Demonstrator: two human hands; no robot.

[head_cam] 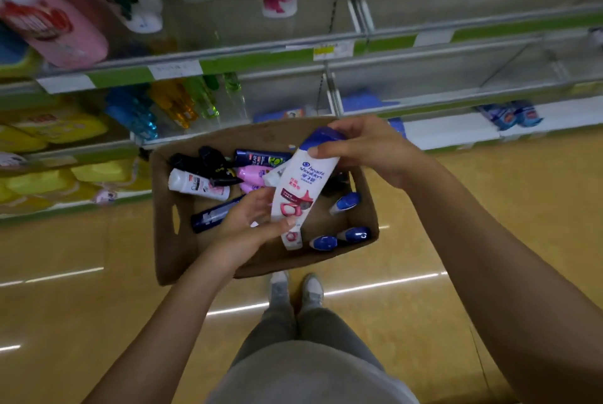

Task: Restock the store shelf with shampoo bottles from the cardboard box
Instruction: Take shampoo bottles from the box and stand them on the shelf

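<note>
A: What does the bottle look like?

B: It is a white plastic shampoo bottle with a dark blue cap, a blue logo near the top and red-pink fruit printed lower down. It is held tilted above the open brown cardboard box, cap end toward the shelf.

A: And the hands?

B: The right hand grips the cap end from the far side of the box, its fingers curled over the blue cap and its thumb pressed on the white shoulder. The left hand cradles the lower end from underneath, palm up, fingers curled round the base and thumb lying across the label. Both forearms reach out over the box.

A: What lies in the box?

B: Under the held bottle lie a white bottle, a pink bottle, dark navy bottles and some black items. Blue-capped bottles sit against the right wall of the box.

A: And beyond the box?

B: The green-edged metal store shelf carries more bottles. The box sits on a glossy yellow floor.
</note>
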